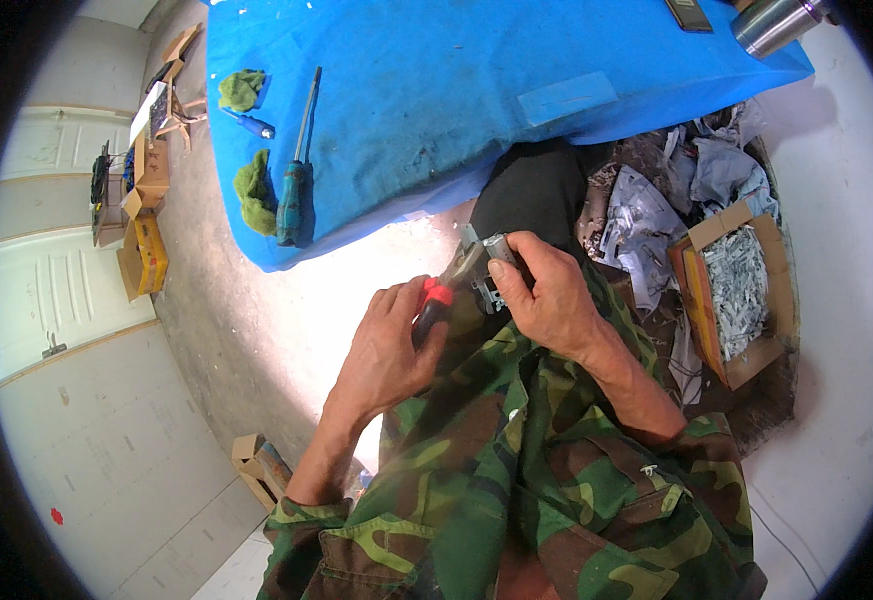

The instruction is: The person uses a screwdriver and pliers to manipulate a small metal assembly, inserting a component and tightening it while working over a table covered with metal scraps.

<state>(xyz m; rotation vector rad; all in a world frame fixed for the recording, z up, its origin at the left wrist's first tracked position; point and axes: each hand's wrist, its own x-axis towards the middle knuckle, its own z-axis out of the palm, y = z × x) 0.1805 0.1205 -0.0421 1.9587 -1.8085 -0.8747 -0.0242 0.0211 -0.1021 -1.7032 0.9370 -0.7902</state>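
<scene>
My left hand (384,345) is closed around a tool with a red-and-black handle (434,303). A flat metal end (467,262) extends from the handle toward my right hand; I cannot make out its exact kind. Between thumb and fingers, my right hand (553,297) pinches a small silvery metal fitting (497,249). The tool's tip meets or lies right beside the fitting, above my lap. Part of the fitting hangs below my right thumb, and my fingers hide some of it.
A blue-covered table (406,110) stands ahead, bearing a long screwdriver (293,190), a small blue-handled tool (254,125), green cloths (254,195) and a metal cup (771,25). At right, a cardboard box (771,350) holds many metal pieces beside crumpled plastic bags (641,225).
</scene>
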